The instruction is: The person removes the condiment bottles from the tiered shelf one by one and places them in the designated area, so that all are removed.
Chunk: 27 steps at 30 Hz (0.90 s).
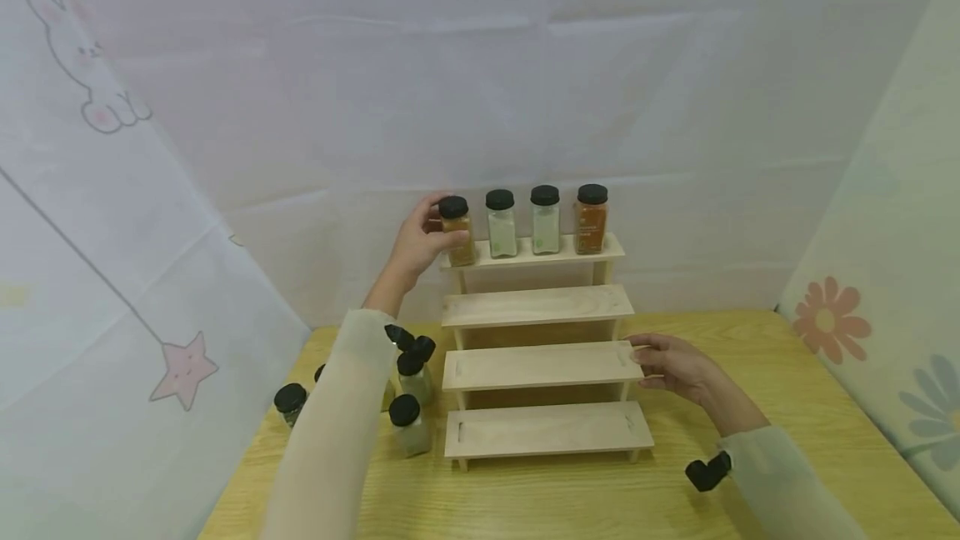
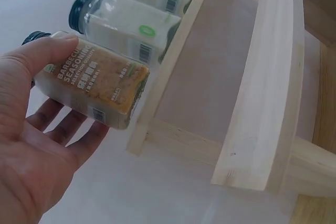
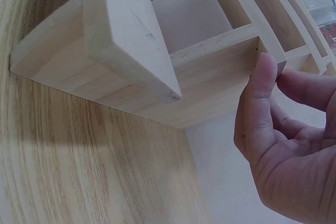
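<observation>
Pale cloth (image 1: 525, 107) behind the rack (image 1: 536, 307), worktop (image 1: 555, 507) beneath. Left of it, small jars (image 1: 412, 433). At its top step's (image 1: 524, 256) left end, pinching a seasoning jar (image 1: 461, 253) with the left hand (image 1: 416, 244); rightward on top, three others (image 1: 546, 230). At its right, pinching the second-lowest step (image 1: 540, 365) with the right hand (image 1: 678, 369).

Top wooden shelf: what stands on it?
Two pale spice jars and a reddish one. The left hand, at the left end, partly covers the barbecue seasoning jar it holds.

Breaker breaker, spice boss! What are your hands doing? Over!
Left hand holding orange spice jar at top shelf's left end. Right hand pinching rack's edge. Nothing seems in the way.
</observation>
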Tool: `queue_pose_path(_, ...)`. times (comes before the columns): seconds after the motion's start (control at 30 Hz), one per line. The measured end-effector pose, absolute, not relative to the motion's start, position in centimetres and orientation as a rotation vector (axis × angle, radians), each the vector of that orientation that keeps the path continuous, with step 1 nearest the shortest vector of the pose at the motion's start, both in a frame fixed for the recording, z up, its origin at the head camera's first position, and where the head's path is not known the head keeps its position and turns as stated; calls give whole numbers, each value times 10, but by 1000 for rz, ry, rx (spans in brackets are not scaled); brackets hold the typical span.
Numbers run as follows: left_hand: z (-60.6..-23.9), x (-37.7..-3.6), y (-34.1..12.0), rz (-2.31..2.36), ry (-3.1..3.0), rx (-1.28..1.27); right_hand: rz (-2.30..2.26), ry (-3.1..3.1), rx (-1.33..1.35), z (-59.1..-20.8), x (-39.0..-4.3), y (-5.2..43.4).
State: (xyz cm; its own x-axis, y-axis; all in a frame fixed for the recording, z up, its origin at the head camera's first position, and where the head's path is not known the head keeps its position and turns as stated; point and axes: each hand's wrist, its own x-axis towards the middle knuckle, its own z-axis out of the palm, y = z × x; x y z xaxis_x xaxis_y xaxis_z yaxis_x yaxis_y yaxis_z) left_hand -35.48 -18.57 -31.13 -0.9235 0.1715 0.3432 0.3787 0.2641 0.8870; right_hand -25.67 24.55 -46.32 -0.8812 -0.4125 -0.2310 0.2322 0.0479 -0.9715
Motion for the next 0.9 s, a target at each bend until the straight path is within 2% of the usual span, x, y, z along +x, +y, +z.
queue_pose_path(0.37,-299,-301,-208,-1543,-2479,-537,-1884,1863,-196,-464,-257,242)
queue_pose_path(0.67,-317,-266,-235,-1511,-2495,-532,-1880,1869,-195,-464,-258,241)
queue_pose_path(0.9,-332,-252,-251,-1481,-2516,-512,-1882,1880,-195,-462,-259,242)
